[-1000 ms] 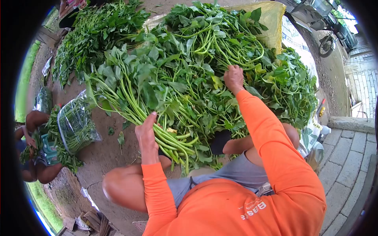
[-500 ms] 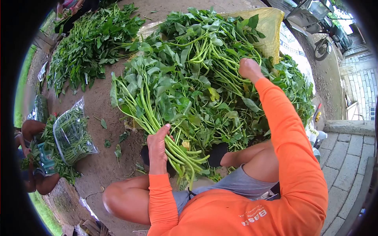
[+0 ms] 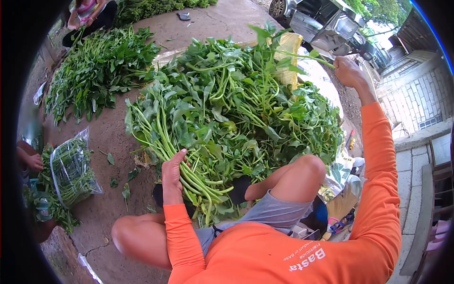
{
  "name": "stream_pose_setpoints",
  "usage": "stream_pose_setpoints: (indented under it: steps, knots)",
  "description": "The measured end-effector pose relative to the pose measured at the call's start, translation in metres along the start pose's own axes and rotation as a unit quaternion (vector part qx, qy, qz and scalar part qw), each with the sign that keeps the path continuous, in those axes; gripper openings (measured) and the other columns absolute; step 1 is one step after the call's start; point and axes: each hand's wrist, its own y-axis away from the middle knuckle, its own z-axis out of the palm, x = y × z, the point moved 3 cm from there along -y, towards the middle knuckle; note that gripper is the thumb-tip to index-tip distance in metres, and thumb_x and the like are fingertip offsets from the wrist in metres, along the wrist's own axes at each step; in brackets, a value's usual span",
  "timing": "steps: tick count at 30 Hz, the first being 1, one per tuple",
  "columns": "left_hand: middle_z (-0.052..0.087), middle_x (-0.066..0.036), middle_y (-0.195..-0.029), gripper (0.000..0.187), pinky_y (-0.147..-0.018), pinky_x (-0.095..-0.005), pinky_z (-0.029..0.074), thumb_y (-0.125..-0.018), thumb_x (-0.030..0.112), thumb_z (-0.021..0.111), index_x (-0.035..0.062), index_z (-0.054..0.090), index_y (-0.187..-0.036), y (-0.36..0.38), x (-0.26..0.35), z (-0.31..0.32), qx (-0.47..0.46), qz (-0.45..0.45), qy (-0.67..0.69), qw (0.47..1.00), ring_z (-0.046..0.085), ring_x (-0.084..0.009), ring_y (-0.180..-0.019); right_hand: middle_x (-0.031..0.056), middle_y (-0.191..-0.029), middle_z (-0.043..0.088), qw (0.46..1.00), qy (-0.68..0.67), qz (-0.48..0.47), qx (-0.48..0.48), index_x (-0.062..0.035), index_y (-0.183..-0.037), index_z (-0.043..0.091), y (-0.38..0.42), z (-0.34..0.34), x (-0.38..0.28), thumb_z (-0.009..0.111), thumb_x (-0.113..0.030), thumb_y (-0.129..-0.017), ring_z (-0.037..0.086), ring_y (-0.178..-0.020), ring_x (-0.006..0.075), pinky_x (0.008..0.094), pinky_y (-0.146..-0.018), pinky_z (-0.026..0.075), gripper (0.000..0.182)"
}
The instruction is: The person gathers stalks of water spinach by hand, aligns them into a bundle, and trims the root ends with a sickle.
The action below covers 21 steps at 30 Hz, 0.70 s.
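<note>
And here's the left hand, clenched round a thick bundle of leafy stems, thumb over the top, the cut ends fanning out towards the seated person's feet and the leaves lying up against the big heap of greens. Out wide goes the right hand, well apart from the left, fingers closed on the lower end of a single stem, its leafy tip reaching back over the heap, in front of the yellow sack. That heap sits on the ground right ahead of the bent knees, with a white sack along its right edge and a red-and-yellow tool just beyond. Over on the left, a second heap of greens lies near another person, and below it there's a plastic-wrapped bundle, beside a third person's hand at the edge of view.
</note>
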Motion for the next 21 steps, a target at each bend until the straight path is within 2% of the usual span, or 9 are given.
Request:
stream_pose_setpoints:
  steps: [3, 4, 5, 9, 10, 13, 15, 19, 21]
  knots:
    - [0.065, -0.004, -0.072, 0.028, -0.053, -0.0305, 0.057, -0.089, 0.026, 0.087, 0.0053, 0.069, -0.092, 0.002, -0.001, 0.000, -0.021, 0.010, 0.012, 1.000, 0.065, -0.0152, -0.058, 0.0138, -0.090, 0.075, 0.910, -0.300, 0.267, -0.104, -0.0008, -0.106, 0.068, 0.024, -0.028, 0.015, 0.060, -0.015, -0.092, 0.074, -0.075, 0.0233, 0.0382, -0.069, 0.061, 0.021]
    - [0.064, -0.004, -0.071, 0.027, -0.052, -0.0311, 0.057, -0.089, 0.026, 0.087, 0.0054, 0.068, -0.092, 0.000, -0.004, 0.000, -0.017, 0.002, 0.022, 1.000, 0.065, -0.0157, -0.057, 0.0079, -0.087, 0.073, 0.898, -0.333, 0.266, -0.108, -0.0033, -0.103, 0.066, 0.039, -0.033, 0.003, 0.065, -0.019, -0.090, 0.069, -0.068, 0.0128, 0.0312, -0.061, 0.057, 0.020]
    - [0.065, -0.005, -0.071, 0.028, -0.052, -0.0312, 0.057, -0.089, 0.026, 0.087, 0.0053, 0.068, -0.092, 0.000, -0.003, 0.003, -0.018, 0.007, 0.018, 1.000, 0.065, -0.0159, -0.057, 0.0064, -0.087, 0.073, 0.859, -0.422, 0.251, -0.144, -0.0028, -0.107, 0.068, 0.055, -0.029, -0.010, 0.065, -0.021, -0.091, 0.066, -0.068, 0.0126, 0.0312, -0.059, 0.054, 0.025]
    - [0.065, -0.004, -0.076, 0.024, -0.053, -0.0330, 0.057, -0.089, 0.022, 0.086, 0.0032, 0.072, -0.097, 0.008, -0.002, 0.007, -0.024, 0.022, 0.021, 0.999, 0.066, -0.0172, -0.061, -0.0042, -0.077, 0.061, 0.847, -0.456, 0.264, -0.069, -0.0086, -0.126, 0.074, 0.081, -0.013, -0.051, 0.069, -0.029, -0.102, 0.049, -0.059, 0.0052, 0.0225, -0.050, 0.037, 0.032]
    - [0.065, -0.004, -0.077, 0.025, -0.053, -0.0331, 0.057, -0.089, 0.021, 0.086, 0.0029, 0.072, -0.098, 0.008, -0.002, 0.006, -0.027, 0.025, 0.020, 0.999, 0.066, -0.0171, -0.061, -0.0065, -0.075, 0.056, 0.835, -0.483, 0.255, -0.072, -0.0093, -0.134, 0.073, 0.084, 0.013, -0.052, 0.071, -0.033, -0.104, 0.047, -0.060, 0.0039, 0.0230, -0.050, 0.039, 0.038]
    - [0.067, -0.005, -0.081, 0.027, -0.056, -0.0327, 0.058, -0.088, 0.021, 0.087, 0.0017, 0.074, -0.101, 0.008, -0.005, 0.005, -0.027, 0.029, 0.010, 0.999, 0.067, -0.0172, -0.063, 0.0003, -0.093, 0.068, 0.688, -0.661, 0.285, -0.095, -0.0064, -0.126, 0.067, 0.109, 0.016, -0.106, 0.068, -0.021, -0.105, 0.056, -0.068, 0.0063, 0.0247, -0.058, 0.048, 0.026]
    - [0.067, -0.005, -0.081, 0.027, -0.057, -0.0325, 0.058, -0.087, 0.020, 0.088, 0.0011, 0.074, -0.101, 0.004, -0.009, 0.002, -0.034, 0.030, 0.016, 0.999, 0.067, -0.0172, -0.063, 0.0063, -0.104, 0.072, 0.657, -0.721, 0.194, -0.108, -0.0022, -0.133, 0.062, 0.116, 0.027, -0.131, 0.067, -0.015, -0.103, 0.060, -0.079, 0.0090, 0.0298, -0.064, 0.052, 0.033]
    - [0.068, -0.007, -0.077, 0.028, -0.058, -0.0332, 0.057, -0.086, 0.023, 0.089, 0.0022, 0.072, -0.094, -0.003, -0.013, -0.003, -0.031, 0.019, 0.011, 0.999, 0.067, -0.0181, -0.062, -0.0009, -0.089, 0.069, 0.570, -0.781, 0.227, -0.116, -0.0019, -0.132, 0.067, 0.125, 0.027, -0.185, 0.072, -0.019, -0.103, 0.054, -0.064, 0.0040, 0.0233, -0.057, 0.047, 0.034]
    - [0.067, -0.004, -0.078, 0.029, -0.055, -0.0333, 0.059, -0.087, 0.025, 0.089, 0.0055, 0.071, -0.098, -0.002, -0.016, -0.004, -0.039, 0.011, 0.005, 0.999, 0.068, -0.0173, -0.062, -0.0045, -0.082, 0.065, 0.570, -0.787, 0.222, -0.084, -0.0012, -0.129, 0.071, 0.126, 0.025, -0.212, 0.076, -0.019, -0.101, 0.051, -0.059, 0.0021, 0.0201, -0.055, 0.045, 0.033]
